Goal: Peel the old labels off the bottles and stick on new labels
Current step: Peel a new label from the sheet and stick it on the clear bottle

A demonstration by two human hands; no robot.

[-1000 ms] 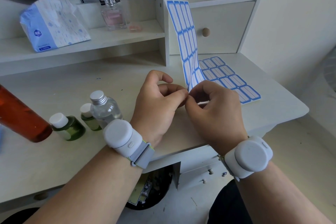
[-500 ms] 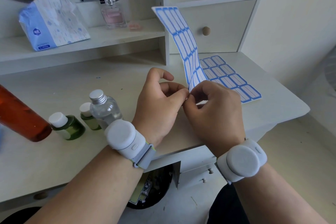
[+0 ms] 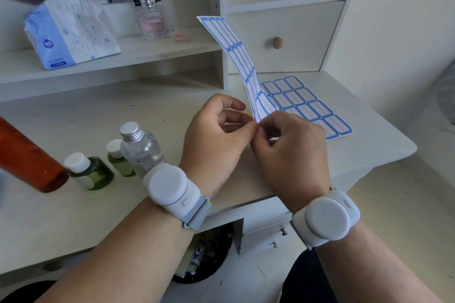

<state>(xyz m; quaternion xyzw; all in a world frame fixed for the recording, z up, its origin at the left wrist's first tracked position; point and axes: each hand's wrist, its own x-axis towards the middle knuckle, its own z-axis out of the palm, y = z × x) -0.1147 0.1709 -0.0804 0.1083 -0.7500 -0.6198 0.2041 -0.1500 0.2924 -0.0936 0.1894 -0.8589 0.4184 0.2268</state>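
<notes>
Both hands meet over the tabletop (image 3: 86,216), fingertips pinched together on the bottom edge of a label sheet (image 3: 236,56). Left hand (image 3: 214,142) has thumb and forefinger curled and pinching the sheet's lower corner; right hand (image 3: 290,152) is curled too, its fingertips pinching the same spot, touching the left hand's fingers. Cannot tell whether a single label is lifted there. The held sheet stands up from the hands and bends away, its top leaning left toward the shelf (image 3: 110,61).

A second label sheet (image 3: 307,103) lies flat on the tabletop just beyond the right hand, partly hidden by it.

Left of the left hand stands a clear bottle (image 3: 140,147) with a silver cap, near the wrist. Beside it a small green bottle (image 3: 118,162) with a white cap, partly behind the clear one. Farther left another green bottle (image 3: 91,172), white cap, leaning. An orange bottle (image 3: 27,157) is at the far left edge, tilted, cut off by the frame.

On the shelf beyond the hands: a tissue pack (image 3: 71,32) and a perfume bottle (image 3: 151,19). White bands on both wrists.
</notes>
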